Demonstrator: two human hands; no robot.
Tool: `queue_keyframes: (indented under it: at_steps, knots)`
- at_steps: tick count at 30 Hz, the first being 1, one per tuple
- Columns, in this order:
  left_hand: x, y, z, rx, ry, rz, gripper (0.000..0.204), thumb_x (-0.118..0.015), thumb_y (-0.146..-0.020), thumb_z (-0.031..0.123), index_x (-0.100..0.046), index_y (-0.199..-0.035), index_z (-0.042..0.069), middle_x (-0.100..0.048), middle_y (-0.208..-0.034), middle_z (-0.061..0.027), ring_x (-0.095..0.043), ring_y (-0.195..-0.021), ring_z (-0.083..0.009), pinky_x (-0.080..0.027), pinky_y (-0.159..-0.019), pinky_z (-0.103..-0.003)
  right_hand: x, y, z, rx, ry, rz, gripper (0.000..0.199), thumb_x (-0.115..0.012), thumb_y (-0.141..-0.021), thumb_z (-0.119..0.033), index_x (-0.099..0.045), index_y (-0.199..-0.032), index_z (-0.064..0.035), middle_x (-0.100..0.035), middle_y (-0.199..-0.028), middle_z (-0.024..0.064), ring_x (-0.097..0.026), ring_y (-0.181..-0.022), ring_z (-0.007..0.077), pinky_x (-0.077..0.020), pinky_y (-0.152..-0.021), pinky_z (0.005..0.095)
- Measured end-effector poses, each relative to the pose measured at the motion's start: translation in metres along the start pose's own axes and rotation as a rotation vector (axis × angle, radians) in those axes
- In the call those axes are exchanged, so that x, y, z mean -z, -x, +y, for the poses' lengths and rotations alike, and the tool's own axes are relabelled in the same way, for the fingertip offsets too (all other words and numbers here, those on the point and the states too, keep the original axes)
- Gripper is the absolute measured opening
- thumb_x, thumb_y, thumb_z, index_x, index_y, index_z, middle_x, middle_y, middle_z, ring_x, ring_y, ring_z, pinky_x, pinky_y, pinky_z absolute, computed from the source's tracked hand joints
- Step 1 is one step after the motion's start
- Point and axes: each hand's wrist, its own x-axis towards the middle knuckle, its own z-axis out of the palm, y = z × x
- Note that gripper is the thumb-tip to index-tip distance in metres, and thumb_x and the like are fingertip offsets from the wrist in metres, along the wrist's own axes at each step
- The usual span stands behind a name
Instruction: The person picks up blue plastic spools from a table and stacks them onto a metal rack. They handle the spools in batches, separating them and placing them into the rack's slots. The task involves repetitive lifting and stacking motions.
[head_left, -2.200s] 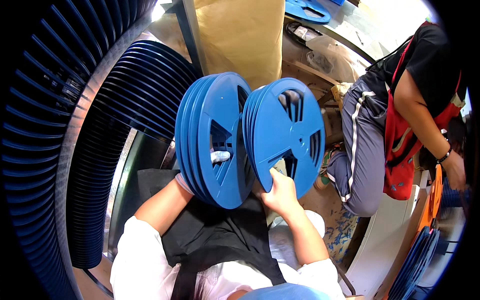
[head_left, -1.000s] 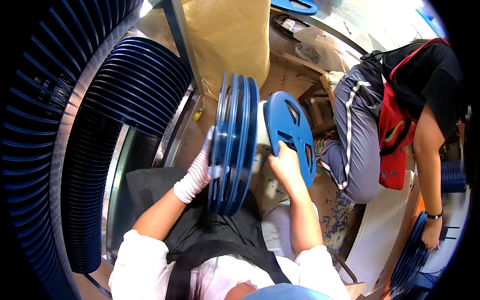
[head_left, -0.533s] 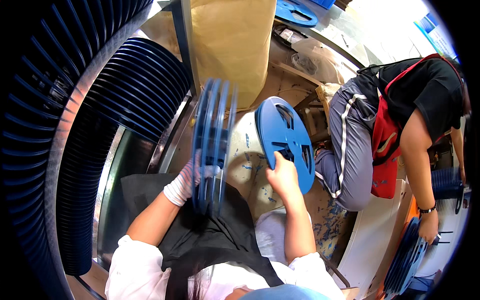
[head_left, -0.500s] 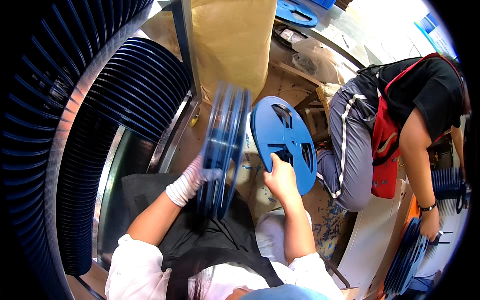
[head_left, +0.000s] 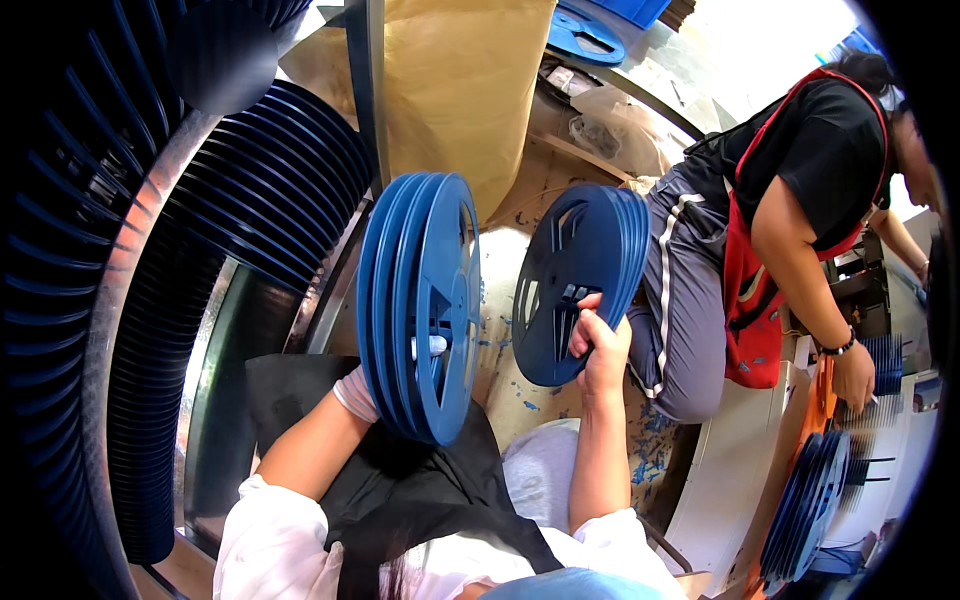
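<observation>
gripping a stack of blue plastic reels [head_left: 420, 305] near the centre of the frame, the left hand [head_left: 365, 390] wears a pale glove and sits mostly hidden behind the stack, with one gloved fingertip poking through the hub hole; the stack stands on edge, its flat faces turned toward the right of the frame. the right hand [head_left: 600, 345], bare, is closed on the lower rim of a second, thinner stack of blue reels [head_left: 580, 280] just right of centre, fingers curled through one of the cut-outs, the stack tilted so its face looks toward the lower left. the two stacks are near each other but apart, with pale, blue-flecked floor [head_left: 505, 290] showing between them.

below the hands, a black apron [head_left: 400, 490] covers the person's lap, with white sleeves at the bottom edge. along the left side of the frame, long rows of dark blue reels [head_left: 270, 190] curve in metal racks. a brown paper sheet [head_left: 450, 90] hangs at the top centre. at the right, another person [head_left: 770, 230] in a black top and red apron bends toward more reels [head_left: 810, 500] in the lower right corner.
</observation>
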Motion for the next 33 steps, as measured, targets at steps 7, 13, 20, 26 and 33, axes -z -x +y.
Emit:
queue_keyframes:
  at_steps: [7, 13, 20, 26, 33]
  knots:
    - [0.0, -0.003, -0.005, -0.009, -0.024, 0.017, 0.06, -0.071, -0.077, 0.012, -0.046, -0.131, 0.004, -0.059, -0.116, -0.0142, -0.063, -0.098, -0.0255, -0.057, -0.079, -0.038, 0.014, 0.031, -0.02, -0.112, 0.503, -0.259, 0.018, -0.06, -0.076, -0.003, -0.061, -0.094, -0.0036, -0.049, -0.065, -0.0054, -0.04, -0.052, 0.0027, -0.0311, -0.048, 0.0197]
    - [-0.004, -0.005, -0.001, -0.028, -0.029, 0.03, 0.06, -0.071, -0.077, 0.013, -0.045, -0.131, 0.004, -0.059, -0.117, -0.0145, -0.063, -0.099, -0.026, -0.056, -0.08, -0.038, 0.0, -0.013, -0.026, -0.327, 0.599, -0.406, 0.012, -0.055, -0.074, -0.012, -0.059, -0.083, -0.0047, -0.05, -0.065, -0.0032, -0.045, -0.057, 0.0056, -0.0359, -0.052, 0.0225]
    - [0.001, 0.002, 0.005, -0.143, -0.107, 0.146, 0.061, -0.07, -0.078, 0.013, -0.044, -0.132, 0.004, -0.059, -0.117, -0.0149, -0.063, -0.1, -0.0265, -0.056, -0.081, -0.039, 0.028, -0.009, 0.007, -0.093, 0.357, -0.129, 0.01, -0.057, -0.078, -0.004, -0.058, -0.088, -0.0039, -0.053, -0.068, -0.0005, -0.045, -0.054, 0.0063, -0.0361, -0.049, 0.0223]
    - [0.001, -0.005, 0.006, -0.087, -0.075, 0.095, 0.062, -0.07, -0.078, 0.014, -0.044, -0.133, 0.004, -0.058, -0.118, -0.0152, -0.062, -0.101, -0.027, -0.055, -0.082, -0.04, 0.03, 0.036, -0.053, -0.169, 0.263, -0.384, 0.022, -0.066, -0.077, -0.012, -0.059, -0.096, -0.0015, -0.048, -0.063, -0.0043, -0.04, -0.052, 0.0027, -0.0289, -0.047, 0.019]
    - [-0.01, -0.013, -0.004, -0.013, -0.059, 0.046, 0.062, -0.069, -0.078, 0.014, -0.043, -0.133, 0.004, -0.058, -0.119, -0.0156, -0.062, -0.102, -0.0275, -0.055, -0.084, -0.04, -0.014, -0.029, -0.017, 0.032, 0.75, -0.221, 0.016, -0.056, -0.074, -0.013, -0.057, -0.086, -0.0021, -0.057, -0.07, 0.0083, -0.054, -0.069, 0.0137, -0.0443, -0.064, 0.0306]
